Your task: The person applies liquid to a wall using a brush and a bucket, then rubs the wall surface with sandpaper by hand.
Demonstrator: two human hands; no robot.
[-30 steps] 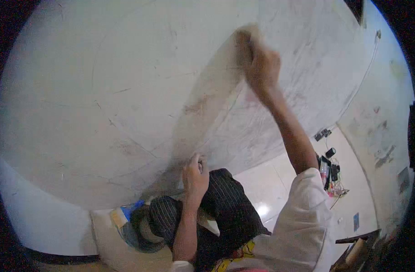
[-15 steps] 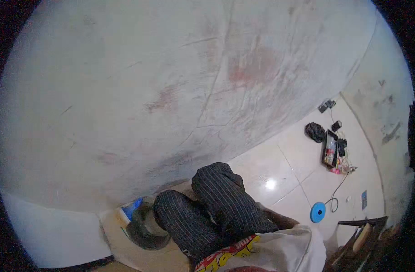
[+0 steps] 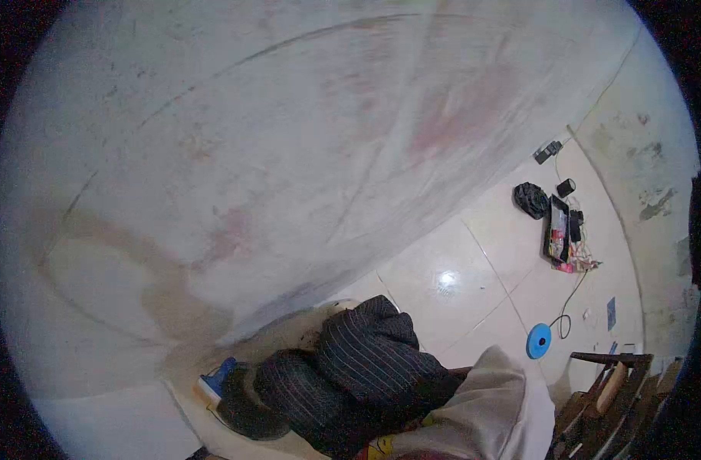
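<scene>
Neither of my hands shows in the head view. Below me are my bent knees in dark pinstriped trousers (image 3: 366, 353), close to a scuffed pale wall (image 3: 304, 169). My light shirt (image 3: 488, 406) hangs over the lap. Beside the left knee lies a dark rounded object (image 3: 251, 406), partly covered by the leg. A blue and white item (image 3: 218, 378) sits against it, near the foot of the wall.
On the tiled floor (image 3: 442, 299) to the right lie a blue disc (image 3: 539, 341) with a cord, a black tray (image 3: 556, 230) of small items, a black plastic bag (image 3: 530, 199) and a power strip (image 3: 548, 152). Wooden furniture (image 3: 611, 399) stands at lower right.
The view has shifted slightly. The knees sit lower, and the shirt bulges up further over the lap. A brownish shadow now falls on the wall at left.
</scene>
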